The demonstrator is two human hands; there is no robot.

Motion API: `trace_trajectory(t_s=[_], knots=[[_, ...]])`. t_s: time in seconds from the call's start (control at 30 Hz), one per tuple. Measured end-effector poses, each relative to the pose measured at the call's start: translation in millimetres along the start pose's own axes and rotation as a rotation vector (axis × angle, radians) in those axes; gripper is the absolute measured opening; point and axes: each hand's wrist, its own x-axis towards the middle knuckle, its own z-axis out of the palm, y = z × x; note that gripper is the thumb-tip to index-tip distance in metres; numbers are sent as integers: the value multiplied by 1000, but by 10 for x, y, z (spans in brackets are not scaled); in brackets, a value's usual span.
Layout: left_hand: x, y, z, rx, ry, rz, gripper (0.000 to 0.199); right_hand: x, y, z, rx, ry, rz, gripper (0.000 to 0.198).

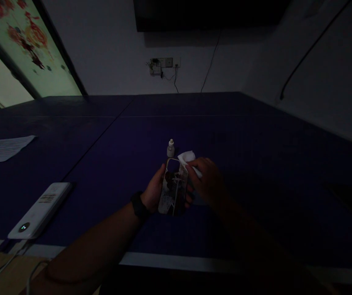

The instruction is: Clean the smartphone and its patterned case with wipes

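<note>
Item under inspection: the patterned phone case [176, 196], held clear of the body over the purple worktop [111, 151]. Whether a phone sits inside cannot be determined.

Left hand [154, 191]: closed on the case, thumb along its left edge, fingertips showing past its right edge. Right hand [207, 176]: closed in a pinch on a folded white cloth [187, 157], at the case's upper right corner. Contact between cloth and case appears likely; the dim light prevents confirmation.

Also noted: a small capped bottle [171, 150], upright just beyond the case's top edge; a white power bank [40, 211], well to the left of the case.

Assessment: the step appears to be wiping. Recommended practice: support the case by its edges, leaving the patterned face free; present a flat fold of cloth rather than a loose corner; apply light, even strokes, with particular care around the cut-out. Risk: a wide stroke past the case's top edge could tip the bottle. Better lighting would help reveal missed marks.
</note>
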Motion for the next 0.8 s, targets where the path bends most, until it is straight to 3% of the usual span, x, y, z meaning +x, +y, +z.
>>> trace_trajectory(t_s=[0.17,0.33,0.5,0.67,0.8], knots=[[-5,9,13,16,-15,13,92,8,1,-47,27,-97,-129,14],[0,11,7,-15,-1,30,92,19,12,-46,-21,-26,-54,20],[2,7,-20,1,-27,11,95,8,-19,-37,19,-86,-138,15],[5,-3,-30,-26,-29,10,94,9,-12,-12,-11,-20,-73,14],[37,-34,-26,-39,44,65,88,0,-61,-19,13,-39,-139,11]])
